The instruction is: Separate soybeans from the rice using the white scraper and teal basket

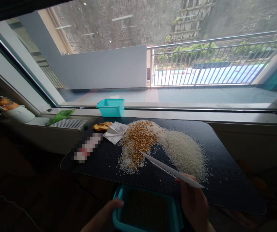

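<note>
My left hand [104, 213] grips the left rim of a teal plastic basin [174, 212] below the table's front edge, its thumb over the rim. Small, dark-looking grains lie in the basin's shadow. In my right hand [194, 200] is a long white strip [168, 169] with a notched lower edge, held near its right end. The strip's far tip touches or hovers at the edge of a pile of yellow soybeans [142, 137]. White rice [186, 153] is heaped to the right, with more grains around and under the beans.
On the dark tabletop [222, 174] lie a crumpled white tissue [115, 132], orange-brown peel-like pieces [101, 126] and a pixelated item [88, 149]. A second teal basin [111, 108] stands by the window. A green leafy-looking object [61, 116] and white pot [19, 113] sit left.
</note>
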Demonstrator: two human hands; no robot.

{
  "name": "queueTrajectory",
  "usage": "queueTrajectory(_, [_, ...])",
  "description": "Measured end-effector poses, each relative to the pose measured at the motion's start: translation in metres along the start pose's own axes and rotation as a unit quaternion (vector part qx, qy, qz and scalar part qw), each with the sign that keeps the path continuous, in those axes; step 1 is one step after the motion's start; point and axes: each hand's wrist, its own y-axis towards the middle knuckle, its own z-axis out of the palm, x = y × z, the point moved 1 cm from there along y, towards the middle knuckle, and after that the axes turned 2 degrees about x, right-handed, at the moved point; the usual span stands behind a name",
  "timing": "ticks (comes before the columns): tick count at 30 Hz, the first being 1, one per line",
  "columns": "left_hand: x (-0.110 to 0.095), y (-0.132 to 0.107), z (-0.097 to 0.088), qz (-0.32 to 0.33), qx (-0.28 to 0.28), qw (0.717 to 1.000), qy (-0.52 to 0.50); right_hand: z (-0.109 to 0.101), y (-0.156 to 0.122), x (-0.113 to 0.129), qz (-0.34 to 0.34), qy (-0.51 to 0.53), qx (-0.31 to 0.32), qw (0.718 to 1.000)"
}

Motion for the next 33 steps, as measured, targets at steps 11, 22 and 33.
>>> queueTrajectory(11, [-0.004,0.008,0.013,-0.002,0.048,0.998,0.032,-0.002,0.003,-0.002,-0.038,0.029,0.001,0.999])
queueTrajectory(22, [-0.003,0.019,0.011,-0.002,0.060,0.996,0.059,-0.003,0.008,-0.004,-0.074,-0.006,0.007,0.997])
queueTrajectory(33, [-0.009,0.013,0.022,-0.002,0.049,0.996,0.075,0.000,0.005,-0.010,-0.009,-0.039,-0.011,0.999])
